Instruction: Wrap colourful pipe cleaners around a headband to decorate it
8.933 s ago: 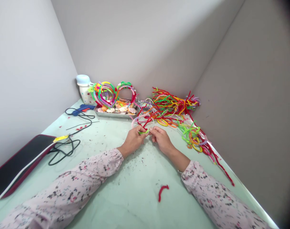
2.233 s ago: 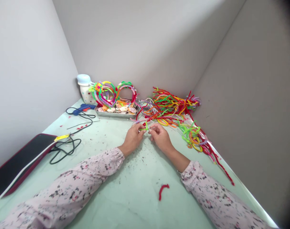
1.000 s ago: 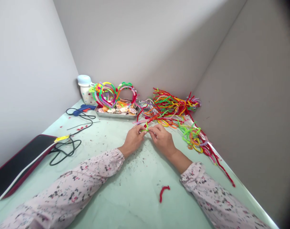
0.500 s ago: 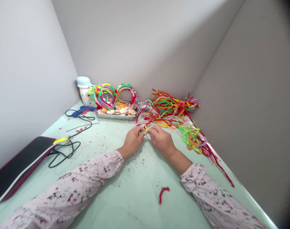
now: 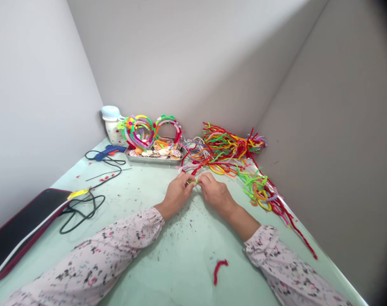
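Pinching green strand (image 5: 194, 182) | left hand (image 5: 176, 194) gripping it | right hand (image 5: 216, 195) narrow on its end | strand between hands

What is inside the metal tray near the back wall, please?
Seashells lie inside the metal tray, partly hidden by colourful hoops. The tray's bottom is covered, so I cannot see it.

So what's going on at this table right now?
A person's left hand pinches a small green fuzzy strand, and the right hand's fingertips meet it at its other end; whether they grip it is hard to tell. Just beyond lies a heap of colorful fuzzy strands. Colorful hoops stand by a metal tray of shells, and a short red piece lies nearer the person.
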### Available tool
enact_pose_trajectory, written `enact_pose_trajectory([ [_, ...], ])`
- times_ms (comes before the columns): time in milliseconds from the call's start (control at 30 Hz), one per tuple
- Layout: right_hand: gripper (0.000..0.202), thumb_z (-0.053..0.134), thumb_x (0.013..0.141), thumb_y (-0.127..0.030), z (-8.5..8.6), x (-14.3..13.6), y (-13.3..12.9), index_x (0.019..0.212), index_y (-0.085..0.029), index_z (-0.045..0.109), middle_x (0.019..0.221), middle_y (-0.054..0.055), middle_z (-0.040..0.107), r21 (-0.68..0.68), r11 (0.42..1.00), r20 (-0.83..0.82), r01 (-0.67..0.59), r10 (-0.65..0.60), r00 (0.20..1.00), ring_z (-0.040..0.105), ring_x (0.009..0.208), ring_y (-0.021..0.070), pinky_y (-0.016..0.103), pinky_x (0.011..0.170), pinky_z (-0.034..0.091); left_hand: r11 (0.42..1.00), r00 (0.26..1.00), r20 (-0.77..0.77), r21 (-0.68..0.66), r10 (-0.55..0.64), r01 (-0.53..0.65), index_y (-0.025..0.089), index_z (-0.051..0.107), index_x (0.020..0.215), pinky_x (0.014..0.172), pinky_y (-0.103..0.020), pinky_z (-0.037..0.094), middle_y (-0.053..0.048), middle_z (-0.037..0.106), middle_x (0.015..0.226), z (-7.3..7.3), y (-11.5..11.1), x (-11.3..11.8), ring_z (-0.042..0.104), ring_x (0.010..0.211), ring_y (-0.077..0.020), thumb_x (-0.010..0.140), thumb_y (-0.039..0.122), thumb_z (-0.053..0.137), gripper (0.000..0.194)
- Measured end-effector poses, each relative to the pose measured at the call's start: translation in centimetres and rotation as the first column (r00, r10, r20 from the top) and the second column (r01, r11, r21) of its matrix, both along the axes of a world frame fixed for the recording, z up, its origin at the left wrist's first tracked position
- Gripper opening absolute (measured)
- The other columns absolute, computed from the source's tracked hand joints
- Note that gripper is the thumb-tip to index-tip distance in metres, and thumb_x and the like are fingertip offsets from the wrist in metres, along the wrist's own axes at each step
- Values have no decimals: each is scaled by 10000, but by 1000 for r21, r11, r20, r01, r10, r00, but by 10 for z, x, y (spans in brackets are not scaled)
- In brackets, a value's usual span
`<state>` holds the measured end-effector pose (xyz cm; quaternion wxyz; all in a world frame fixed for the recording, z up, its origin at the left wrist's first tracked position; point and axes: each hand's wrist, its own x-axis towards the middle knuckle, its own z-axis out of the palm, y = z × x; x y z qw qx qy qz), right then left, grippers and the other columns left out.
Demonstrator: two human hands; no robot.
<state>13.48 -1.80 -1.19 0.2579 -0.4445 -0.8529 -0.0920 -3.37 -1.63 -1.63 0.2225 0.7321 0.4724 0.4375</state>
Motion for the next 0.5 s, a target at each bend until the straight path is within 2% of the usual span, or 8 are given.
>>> enact_pose_trajectory([
  [300,166,423,932,-217,3,-4,3,1026,-199,559,994,66,590,-67,992,-237,-103,84,968,593,930,174,259,723,486,1000,999,52,-13,-1,2,193,616,921,655,-241,408,-19,577,875,1,2,-2,515,702,-125,850,252,524,130],
  [500,165,431,927,-205,11,-5,9,1017,-200,569,1014,67,583,-114,984,-268,-134,100,958,592,927,173,274,765,496,1000,995,95,-18,6,-4,191,612,904,633,-233,390,-18,567,866,4,4,-3,502,697,-120,865,260,510,130],
])
